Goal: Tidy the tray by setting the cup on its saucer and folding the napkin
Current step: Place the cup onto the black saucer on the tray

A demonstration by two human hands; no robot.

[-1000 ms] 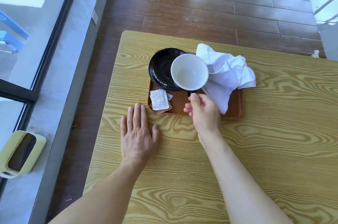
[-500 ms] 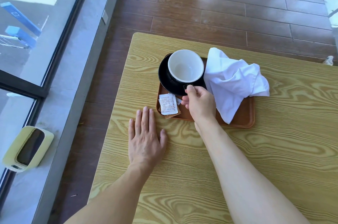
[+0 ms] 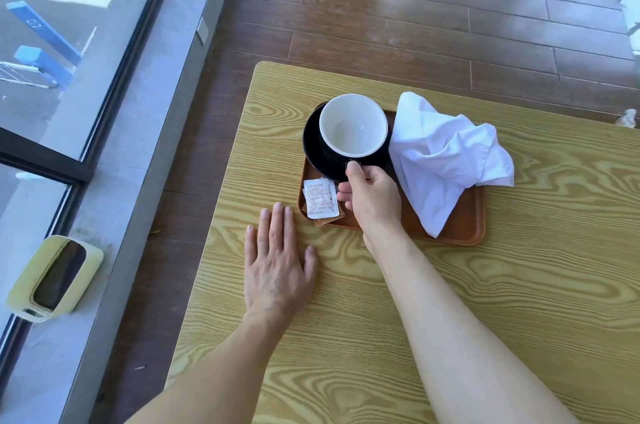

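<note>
In the centre of the frame, slightly above the middle, we see the cup (image 3: 353, 127), white inside and black outside, sitting on the black saucer (image 3: 311, 150) at the upper left end of the brown tray (image 3: 464, 229). The right hand (image 3: 372, 197) reaches in from the lower right; its thumb lies on top of the cup's small handle at the near rim and the curled fingers (image 3: 344, 197) close under it, so we read the hand as pinching the handle. Whether the cup's base rests fully on the saucer or is just above it, we cannot tell.

The white napkin (image 3: 446, 160) lies crumpled and unfolded just right of the cup, touching the saucer's right edge, with one point trailing toward the tray's near rim and another corner spilling over the tray's right edge onto the table (image 3: 536, 285).

At the tray's lower left corner we see a small white packet (image 3: 320, 198) with red print, lying on a brown one, just left of the right hand's knuckles.

The left hand (image 3: 277, 268) lies flat, palm down, on the yellow wood-grain table just below the tray's left corner, fingers straight and together, holding nothing.

At the lower left of the frame a pale green bin (image 3: 52, 280) stands on the floor beside the window.
</note>
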